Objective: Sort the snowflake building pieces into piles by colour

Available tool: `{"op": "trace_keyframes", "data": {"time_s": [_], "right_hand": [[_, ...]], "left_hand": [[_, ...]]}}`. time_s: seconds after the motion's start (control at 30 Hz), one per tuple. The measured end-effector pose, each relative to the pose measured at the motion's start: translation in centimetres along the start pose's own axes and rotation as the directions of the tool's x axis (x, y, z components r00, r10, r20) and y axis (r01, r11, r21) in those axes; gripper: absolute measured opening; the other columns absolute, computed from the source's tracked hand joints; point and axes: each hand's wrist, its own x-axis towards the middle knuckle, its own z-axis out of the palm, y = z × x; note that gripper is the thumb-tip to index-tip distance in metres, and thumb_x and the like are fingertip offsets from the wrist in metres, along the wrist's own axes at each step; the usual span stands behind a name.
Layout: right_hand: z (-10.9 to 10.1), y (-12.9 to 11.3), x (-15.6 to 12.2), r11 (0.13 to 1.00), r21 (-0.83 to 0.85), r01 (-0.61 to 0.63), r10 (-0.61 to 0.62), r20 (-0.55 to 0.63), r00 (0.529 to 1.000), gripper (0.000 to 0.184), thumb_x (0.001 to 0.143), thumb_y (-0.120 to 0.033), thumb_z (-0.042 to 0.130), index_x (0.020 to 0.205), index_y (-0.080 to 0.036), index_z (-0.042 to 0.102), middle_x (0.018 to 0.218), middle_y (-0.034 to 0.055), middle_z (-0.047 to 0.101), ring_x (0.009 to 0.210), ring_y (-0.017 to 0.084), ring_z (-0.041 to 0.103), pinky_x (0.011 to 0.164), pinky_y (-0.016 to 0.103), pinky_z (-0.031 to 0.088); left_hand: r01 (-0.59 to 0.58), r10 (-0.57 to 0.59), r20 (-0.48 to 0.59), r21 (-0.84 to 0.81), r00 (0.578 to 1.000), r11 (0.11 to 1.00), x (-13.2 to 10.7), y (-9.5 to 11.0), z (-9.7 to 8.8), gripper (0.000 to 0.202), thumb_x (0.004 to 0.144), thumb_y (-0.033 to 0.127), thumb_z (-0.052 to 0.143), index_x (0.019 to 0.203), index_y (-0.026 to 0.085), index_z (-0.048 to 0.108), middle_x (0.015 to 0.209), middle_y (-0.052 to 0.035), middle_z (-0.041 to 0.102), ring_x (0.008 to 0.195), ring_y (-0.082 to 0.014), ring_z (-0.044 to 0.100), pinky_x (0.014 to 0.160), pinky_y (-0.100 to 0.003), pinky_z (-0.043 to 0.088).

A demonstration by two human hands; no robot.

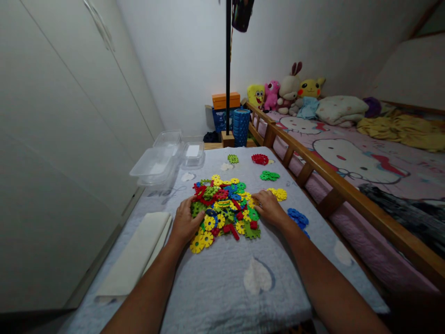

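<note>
Bed: the pink bed (333,144) is off past the right hand, behind a wooden rail.
Table: the table (222,283) has a blue-grey cloth with pale hearts, and it is under both hands.
Cream sheet: a folded cream sheet (135,255) lies left of the left hand, well apart from the heap.
Clear tubs: the big clear tubs (151,162) are ahead and to the left of the left hand. A white patch shows through one. I see no bright pieces in them.
Mixed heap: the heap of bright pieces (222,204) is between the two hands — red, yellow, blue and greens all jumbled. Most pieces look like they are here, so it seems most of the sorting is left.
Left hand: the left hand (185,220) curves round the heap's left edge, thumb spread away from the fingers, with nothing gripped that I can see.
Right hand: the right hand (268,205) has bent fingers at the heap's right edge, by some yellow pieces. I cannot tell if it pinches one.
Small clear box: the small clear box (193,161) is ahead of the left hand, with something flat and white in it.
Colour groups: five little bunches look done so far — yellow (279,194) just past the right hand, blue (298,217) to its right, green (269,176), red (259,159) and light green (232,158) farther ahead.
</note>
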Motion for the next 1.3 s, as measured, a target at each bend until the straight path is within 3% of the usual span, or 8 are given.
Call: {"op": "trace_keyframes", "data": {"time_s": [0.2, 0.3, 0.4, 0.5, 0.7, 0.9, 1.07, 1.3], "right_hand": [[-2.3, 2.5, -0.1, 0.965, 0.245, -0.089, 0.132, -0.166, 0.977, 0.015, 0.086, -0.017, 0.055, 0.087, -0.019, 0.07, 0.09, 0.0063, 0.071, 0.086, 0.02, 0.059, 0.083, 0.03, 0.043], [-3.5, 5.3, -0.6, 0.921, 0.311, -0.236, 0.339, -0.341, 0.877, 0.018, 0.084, -0.02, 0.052, 0.087, -0.018, 0.069, 0.09, 0.0069, 0.071, 0.08, 0.019, 0.06, 0.078, 0.03, 0.045], [-3.9, 8.2, -1.1, 0.882, 0.245, -0.403, 0.471, -0.447, 0.76, 0.018, 0.082, -0.019, 0.053, 0.085, -0.017, 0.07, 0.089, 0.009, 0.071, 0.08, 0.021, 0.061, 0.078, 0.032, 0.045], [-3.7, 9.8, -1.4, 0.841, 0.134, -0.525, 0.524, -0.446, 0.726, 0.016, 0.081, -0.018, 0.054, 0.083, -0.017, 0.07, 0.087, 0.0098, 0.071, 0.079, 0.022, 0.061, 0.075, 0.032, 0.044], [-3.0, 9.3, -1.3, 0.835, 0.043, -0.549, 0.533, -0.316, 0.785, 0.018, 0.08, -0.017, 0.056, 0.086, -0.017, 0.073, 0.085, 0.009, 0.072, 0.078, 0.021, 0.064, 0.072, 0.03, 0.043], [-4.0, 8.7, -1.7, 0.871, 0.162, -0.465, 0.491, -0.245, 0.836, 0.018, 0.081, -0.022, 0.055, 0.086, -0.018, 0.073, 0.086, 0.0062, 0.074, 0.08, 0.02, 0.066, 0.074, 0.029, 0.045], [-5.0, 9.7, -3.4, 0.898, 0.184, -0.401, 0.431, -0.171, 0.886, 0.013, 0.082, -0.023, 0.058, 0.081, -0.02, 0.071, 0.084, 0.0071, 0.073, 0.08, 0.022, 0.067, 0.073, 0.031, 0.047], [-3.7, 9.7, -6.8, 0.951, 0.067, -0.303, 0.307, -0.073, 0.949, 0.01, 0.077, -0.026, 0.068, 0.085, -0.022, 0.074, 0.09, 0.0089, 0.071, 0.089, 0.025, 0.066, 0.085, 0.036, 0.049]], "left_hand": [[0.011, -0.011, 0.005, 0.017, 1.0, 1.0, 0.0, 0.0, 0.0, 0.055, 0.081, 0.039, 0.06, 0.131, 0.018, 0.054, 0.134, -0.0131, 0.06, 0.13, -0.0298, 0.055, 0.114, -0.048, 0.042], [0.01, -0.011, 0.014, 0.024, 1.0, 1.0, 0.0, 0.0, -0.1, 0.055, 0.082, 0.04, 0.059, 0.132, 0.018, 0.054, 0.135, -0.0132, 0.06, 0.13, -0.0295, 0.054, 0.115, -0.047, 0.041], [0.003, -0.003, 0.011, 0.02, 1.0, 1.0, 0.0, 0.0, -0.1, 0.054, 0.082, 0.04, 0.059, 0.132, 0.019, 0.054, 0.135, -0.0127, 0.06, 0.13, -0.0294, 0.054, 0.115, -0.047, 0.041], [0.002, -0.002, 0.01, 0.014, 1.0, 1.0, 0.0, 0.1, -0.1, 0.054, 0.081, 0.04, 0.059, 0.131, 0.02, 0.054, 0.134, -0.0125, 0.06, 0.13, -0.0299, 0.054, 0.115, -0.048, 0.041], [0.015, -0.015, 0.002, 0.004, 1.0, 1.0, -0.1, 0.1, 0.0, 0.053, 0.081, 0.039, 0.06, 0.13, 0.021, 0.055, 0.133, -0.0116, 0.061, 0.128, -0.0296, 0.055, 0.114, -0.048, 0.042], [0.012, -0.012, 0.01, 0.022, 1.0, 1.0, 0.0, 0.1, -0.1, 0.053, 0.081, 0.039, 0.059, 0.13, 0.02, 0.055, 0.134, -0.0131, 0.06, 0.13, -0.0307, 0.054, 0.114, -0.05, 0.042], [0.006, -0.006, 0.014, 0.033, 1.0, 0.999, 0.0, 0.0, -0.1, 0.053, 0.082, 0.039, 0.059, 0.131, 0.018, 0.054, 0.133, -0.014, 0.061, 0.129, -0.0307, 0.055, 0.113, -0.05, 0.043], [-0.002, 0.002, 0.006, 0.022, 1.0, 1.0, 0.0, -0.2, 0.1, 0.052, 0.081, 0.039, 0.06, 0.13, 0.021, 0.055, 0.132, -0.0117, 0.061, 0.129, -0.0296, 0.055, 0.113, -0.048, 0.043]]}}
